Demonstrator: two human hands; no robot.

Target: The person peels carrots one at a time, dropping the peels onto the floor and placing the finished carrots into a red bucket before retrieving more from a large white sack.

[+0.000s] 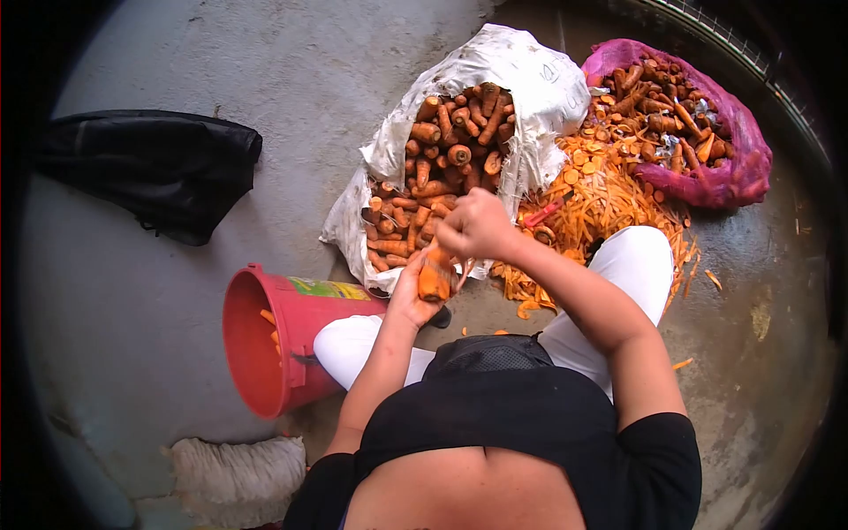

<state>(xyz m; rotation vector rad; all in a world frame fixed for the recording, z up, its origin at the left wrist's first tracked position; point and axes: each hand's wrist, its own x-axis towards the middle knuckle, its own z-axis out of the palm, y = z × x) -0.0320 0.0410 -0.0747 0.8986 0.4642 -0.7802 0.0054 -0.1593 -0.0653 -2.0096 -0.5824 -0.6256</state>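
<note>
Floor [159, 291]: grey concrete, stained, bearing everything else.
White sack [530, 79]: open-mouthed, lying just ahead of the knees, packed with brownish carrots.
Black bag [150, 168]: crumpled, at far left, well apart from the rest.
Purple net bag [742, 168]: upper right, open, likewise filled with carrots.
Peel heap [601, 199]: orange shavings and cut rounds, spread between white sack and purple net bag, reaching the right knee.
Red bucket [300, 322]: beside the left knee, mouth turned leftward, a few orange pieces inside.
Pale cloth [238, 468]: bunched just below the red bucket.
Right hand [477, 225]: curled into a fist at the carrot's upper end; any tool inside not discernible.
Left hand [413, 296]: wrapped around the carrot from beneath.
Carrot [435, 278]: bright orange, roughly upright, between both hands, in front of the white sack.
</note>
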